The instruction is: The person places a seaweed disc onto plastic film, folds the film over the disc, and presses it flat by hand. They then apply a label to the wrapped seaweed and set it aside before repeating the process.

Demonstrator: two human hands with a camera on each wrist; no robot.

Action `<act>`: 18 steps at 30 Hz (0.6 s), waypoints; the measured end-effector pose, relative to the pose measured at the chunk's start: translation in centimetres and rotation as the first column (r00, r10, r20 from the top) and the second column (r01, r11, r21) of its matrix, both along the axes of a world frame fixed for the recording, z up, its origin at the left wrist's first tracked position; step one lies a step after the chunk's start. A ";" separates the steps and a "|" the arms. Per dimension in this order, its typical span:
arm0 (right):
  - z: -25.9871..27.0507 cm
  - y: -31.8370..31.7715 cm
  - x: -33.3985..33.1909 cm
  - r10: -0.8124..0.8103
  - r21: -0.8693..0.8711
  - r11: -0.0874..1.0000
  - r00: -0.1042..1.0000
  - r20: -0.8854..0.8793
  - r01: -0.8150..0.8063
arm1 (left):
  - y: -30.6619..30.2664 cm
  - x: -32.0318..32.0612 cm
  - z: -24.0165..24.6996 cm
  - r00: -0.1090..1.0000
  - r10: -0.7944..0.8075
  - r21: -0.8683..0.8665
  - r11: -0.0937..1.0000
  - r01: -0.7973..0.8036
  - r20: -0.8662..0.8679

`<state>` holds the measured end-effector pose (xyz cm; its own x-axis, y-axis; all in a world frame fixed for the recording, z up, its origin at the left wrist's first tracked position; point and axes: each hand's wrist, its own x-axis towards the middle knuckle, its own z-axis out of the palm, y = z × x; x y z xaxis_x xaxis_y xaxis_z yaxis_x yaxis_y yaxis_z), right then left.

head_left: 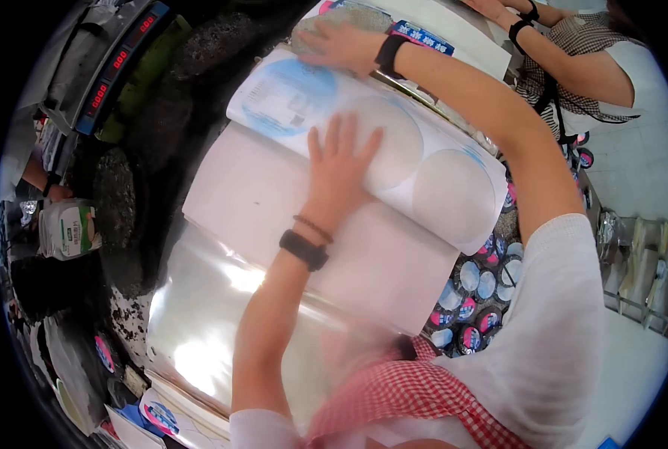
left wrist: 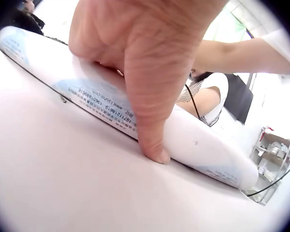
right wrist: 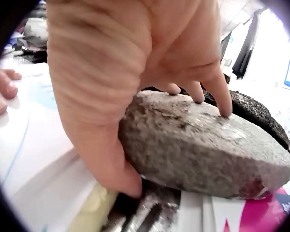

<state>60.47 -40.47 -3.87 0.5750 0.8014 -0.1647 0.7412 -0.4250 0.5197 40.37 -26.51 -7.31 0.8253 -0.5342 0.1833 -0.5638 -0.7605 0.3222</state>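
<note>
A printed white sheet (head_left: 263, 93) with blue patches and large translucent circles lies folded over a stack of pale sheets (head_left: 248, 176). My left hand (head_left: 338, 165) rests on it with fingers spread. In the left wrist view, my left thumb (left wrist: 154, 145) points down at the edge of the sheet's rounded fold (left wrist: 203, 150). Up at the sheet's far edge, my right hand (head_left: 341, 49) holds a thick grey round slab (right wrist: 208, 150), rough on its side and shiny on top. Its fingertips lie on the slab's top, the thumb down along the near side.
Glossy clear film (head_left: 199, 299) lies nearer my body. Small round labelled packs (head_left: 469, 307) crowd the right side. Dark clumped material (head_left: 117, 209) and scales with red digits (head_left: 117, 63) are at left. Another person's arm (head_left: 574, 63) reaches in at upper right.
</note>
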 end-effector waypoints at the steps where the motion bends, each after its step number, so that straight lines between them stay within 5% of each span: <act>1: -0.4 -0.5 0.0 0.034 0.027 0.999 0.999 -0.019 -0.033 | 0.0 0.0 0.0 1.000 0.000 -0.001 1.000 0.000 0.003; 2: -0.4 -1.3 0.1 0.079 0.053 0.996 0.994 -0.071 -0.075 | 0.0 -0.2 -0.1 1.000 -0.003 -0.001 1.000 0.003 0.002; 5: -3.1 -3.7 0.5 0.246 0.224 0.926 0.935 0.254 -0.304 | 0.0 -0.1 0.0 1.000 -0.003 -0.001 1.000 0.003 -0.002; 8: -3.3 -4.1 1.8 0.214 0.268 0.924 0.948 0.234 -0.274 | 0.1 0.3 -0.6 1.000 -0.013 -0.030 0.999 0.013 0.003; 12: -0.7 -3.6 2.2 0.274 0.491 0.778 0.915 0.297 -0.393 | -0.4 0.8 -0.4 1.000 -0.009 -0.059 0.998 0.009 0.006; 15: 0.9 -4.0 1.4 0.187 0.607 0.777 0.982 0.027 -0.165 | -0.6 0.8 -0.5 1.000 0.001 -0.047 0.999 0.000 0.026; 18: 1.6 -3.5 0.9 0.158 0.682 0.717 0.987 0.041 -0.143 | -0.7 0.9 -0.6 0.999 0.007 -0.005 1.000 -0.007 0.031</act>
<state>61.39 -43.97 -2.23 0.4396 0.7773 0.4501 0.8330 -0.5402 0.1193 41.29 -27.20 -7.90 0.8229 -0.5275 0.2113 -0.5683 -0.7629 0.3083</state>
